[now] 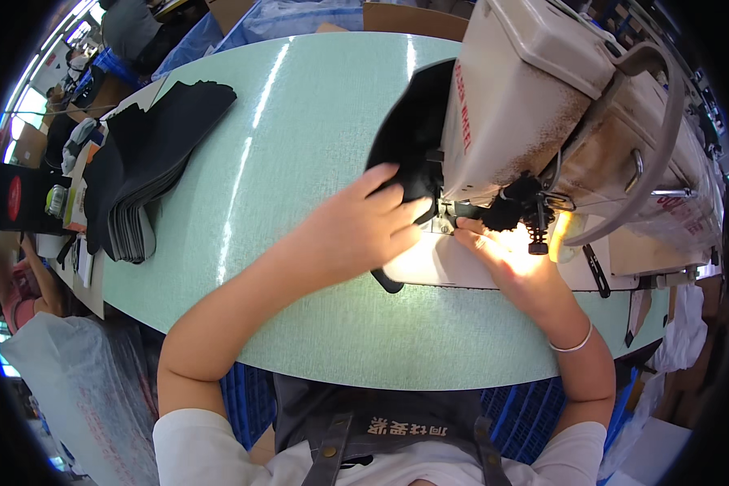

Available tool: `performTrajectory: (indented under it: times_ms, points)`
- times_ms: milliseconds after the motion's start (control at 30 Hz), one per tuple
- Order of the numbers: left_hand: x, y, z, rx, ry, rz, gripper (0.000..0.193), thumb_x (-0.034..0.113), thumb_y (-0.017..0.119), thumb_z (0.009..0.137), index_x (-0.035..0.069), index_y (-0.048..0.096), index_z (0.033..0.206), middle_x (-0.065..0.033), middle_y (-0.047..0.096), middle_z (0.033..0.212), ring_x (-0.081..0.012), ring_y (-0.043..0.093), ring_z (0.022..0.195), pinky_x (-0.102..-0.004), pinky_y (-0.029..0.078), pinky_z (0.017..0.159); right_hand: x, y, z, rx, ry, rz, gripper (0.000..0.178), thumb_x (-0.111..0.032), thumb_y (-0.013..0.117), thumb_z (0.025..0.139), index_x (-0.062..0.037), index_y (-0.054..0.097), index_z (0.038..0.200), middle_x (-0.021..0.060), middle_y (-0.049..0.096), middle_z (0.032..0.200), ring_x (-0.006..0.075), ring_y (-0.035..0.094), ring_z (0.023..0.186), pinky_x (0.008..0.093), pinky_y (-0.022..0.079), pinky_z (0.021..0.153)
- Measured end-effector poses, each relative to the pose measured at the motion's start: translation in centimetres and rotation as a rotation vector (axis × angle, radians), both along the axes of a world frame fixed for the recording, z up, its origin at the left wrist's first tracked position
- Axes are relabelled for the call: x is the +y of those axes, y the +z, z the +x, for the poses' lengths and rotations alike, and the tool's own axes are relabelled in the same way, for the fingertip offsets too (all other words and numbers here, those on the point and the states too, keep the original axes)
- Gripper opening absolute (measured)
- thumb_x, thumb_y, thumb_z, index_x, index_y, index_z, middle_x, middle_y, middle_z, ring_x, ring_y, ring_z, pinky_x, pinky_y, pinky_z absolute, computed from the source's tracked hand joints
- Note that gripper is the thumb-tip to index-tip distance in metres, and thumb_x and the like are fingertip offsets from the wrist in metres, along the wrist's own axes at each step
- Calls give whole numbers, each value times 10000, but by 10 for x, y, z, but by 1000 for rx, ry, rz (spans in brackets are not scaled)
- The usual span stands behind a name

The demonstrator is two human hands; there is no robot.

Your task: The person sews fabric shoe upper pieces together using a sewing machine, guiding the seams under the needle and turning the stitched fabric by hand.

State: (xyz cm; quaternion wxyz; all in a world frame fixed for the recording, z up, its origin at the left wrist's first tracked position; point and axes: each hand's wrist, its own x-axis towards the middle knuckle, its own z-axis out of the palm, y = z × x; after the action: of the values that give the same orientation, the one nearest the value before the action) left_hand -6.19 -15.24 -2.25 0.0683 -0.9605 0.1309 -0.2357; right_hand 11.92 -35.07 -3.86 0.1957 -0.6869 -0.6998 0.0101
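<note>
A black fabric piece (pixel 413 121) lies under the head of a sewing machine (pixel 502 97), its edge curving out to the left. My left hand (pixel 368 223) rests over the near part of this piece, fingers spread and slightly blurred. Close to the metal foot plate (pixel 443 224), my right hand (pixel 510 259) lies with its fingers stretched toward the needle area, under the bright lamp light. The machine head and glare hide part of these fingers. Below my left hand a black rounded end (pixel 387 281) shows past the pale machine bed (pixel 429 266).
On the left of the green table (pixel 300 130) lies a stack of black cut pieces (pixel 138 186). A small black-handled tool (pixel 596 271) lies right of my right hand. Blue bins (pixel 292 20) stand beyond the table; a plastic bag (pixel 81 389) hangs at left. Another person's arm (pixel 44 279) shows there.
</note>
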Motion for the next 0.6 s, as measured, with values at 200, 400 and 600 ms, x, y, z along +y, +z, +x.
performTrajectory:
  times_ms: [200,400,600]
  points:
    - [-23,0,-6,124,55,106,84,109,622,704,107,581,778,-38,650,959,-157,546,825,-329,432,846,0,9,1,48,-25,-104,336,-31,536,865,-73,638,1182,94,638,1231,236,624,1080,350,464,966]
    - [-29,-8,-3,36,121,113,124,120,627,707,106,615,830,-44,651,951,-152,545,818,-308,428,820,2,9,0,233,-31,-137,326,-86,484,908,-78,635,1197,97,635,1236,243,630,1069,333,452,983]
    - [-30,-7,-2,33,93,75,84,109,621,736,73,594,807,-48,567,768,-161,510,768,-290,386,761,0,4,-1,70,11,-125,327,-70,537,862,-76,647,1170,86,639,1228,215,651,1024,310,497,900]
